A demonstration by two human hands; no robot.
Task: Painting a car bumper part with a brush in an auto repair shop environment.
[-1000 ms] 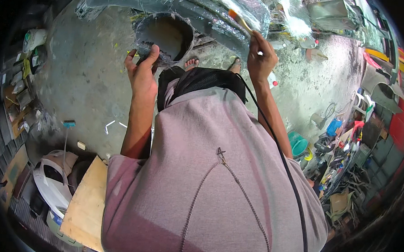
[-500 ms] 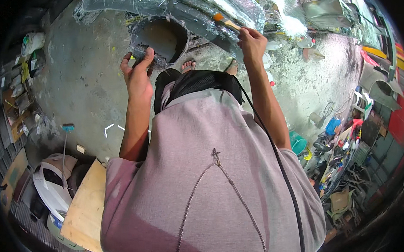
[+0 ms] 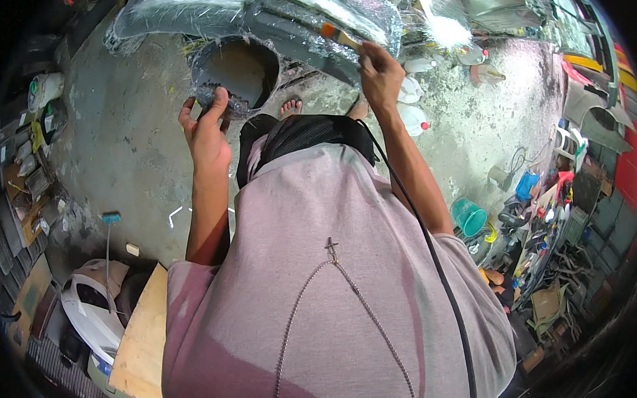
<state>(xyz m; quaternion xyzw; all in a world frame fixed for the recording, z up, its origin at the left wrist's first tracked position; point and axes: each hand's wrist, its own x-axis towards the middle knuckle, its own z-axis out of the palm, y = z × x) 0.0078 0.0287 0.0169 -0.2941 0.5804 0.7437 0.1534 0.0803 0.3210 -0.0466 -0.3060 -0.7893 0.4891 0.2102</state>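
Observation:
My left hand (image 3: 208, 132) grips the near rim of a round, grey, bucket-like container (image 3: 209, 67), thumb on top and fingers curled beneath. Brownish residue or liquid shows inside it; I cannot tell which. In my right hand (image 3: 381, 76) is a paintbrush (image 3: 347, 40) with a pale wooden handle, its orange end pointing left. The brush is over a dark, glossy moulded part (image 3: 305, 36) at the far side, which looks wet and has whitish fibres along it. Whether the bristles touch the surface is not plain.
White fibre matting (image 3: 192, 5) covers the far-left piece. Plastic bottles (image 3: 414, 120) stand on the floor right of my feet. A green bucket (image 3: 469, 216) and piled clutter (image 3: 548, 218) lie to the right. A wooden board (image 3: 138, 341) and a broom (image 3: 111, 218) are at the lower left.
The whole view has shifted slightly, so most things at the top sit further left. The brush has moved a little nearer over the dark part. Both hands keep their hold.

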